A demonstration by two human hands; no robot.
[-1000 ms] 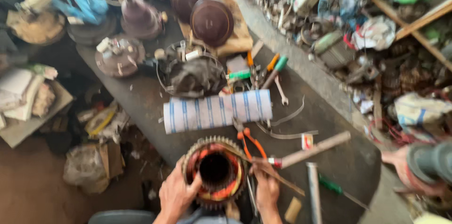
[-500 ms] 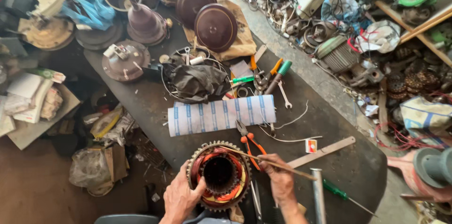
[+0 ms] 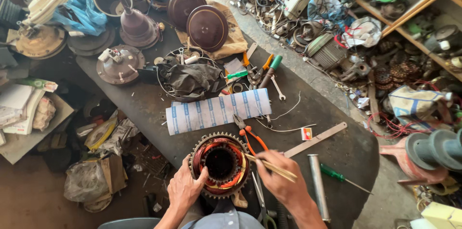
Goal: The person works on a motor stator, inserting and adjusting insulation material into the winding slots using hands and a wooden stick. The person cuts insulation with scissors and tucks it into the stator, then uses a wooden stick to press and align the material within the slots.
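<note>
A round motor stator (image 3: 220, 164) with copper windings and a toothed steel rim lies at the near edge of the dark workbench (image 3: 337, 128). My left hand (image 3: 185, 189) grips its left rim, thumb on the windings. My right hand (image 3: 281, 178) holds a thin wooden stick (image 3: 269, 166) whose tip rests on the stator's right side. Orange-handled pliers (image 3: 250, 133) lie just behind the stator, and a rolled blue-striped white sheet (image 3: 219, 110) lies beyond them.
A metal tube (image 3: 318, 185), a green screwdriver (image 3: 337, 175) and a flat wooden strip (image 3: 315, 139) lie to the right. Fan covers (image 3: 207, 27), a black bag (image 3: 192, 79), wrenches and motor parts crowd the bench's far end. Scrap heaps line the floor on both sides.
The view has steadied and shifted slightly. My right hand has moved from the stator's lower right up to its right rim, bringing the wooden stick onto the windings.
</note>
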